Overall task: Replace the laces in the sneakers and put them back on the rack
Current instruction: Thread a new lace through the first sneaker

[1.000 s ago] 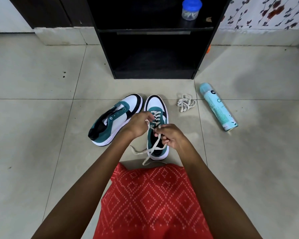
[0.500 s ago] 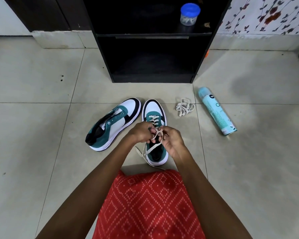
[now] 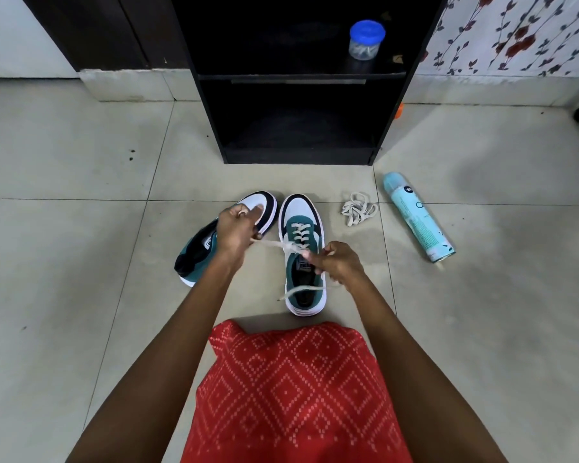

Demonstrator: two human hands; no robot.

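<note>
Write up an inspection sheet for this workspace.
Surface: tiled floor, a few dark specks.
Job's things: laced sneaker upright; lace stretched between the hands; second sneaker tipped sideways to its left; black rack behind.
Clutter: loose lace bundle; spray can lying down.
Hands: left hand and right hand both grip the lace.
Cables: nothing seen.
Surroundings: blue-lidded jar on a rack shelf; floral wall.

floor (image 3: 64, 262): open left | right: loose laces (image 3: 358, 213), spray can (image 3: 418, 218) | rack (image 3: 298, 157) lower shelf: seemingly free, dark
</note>
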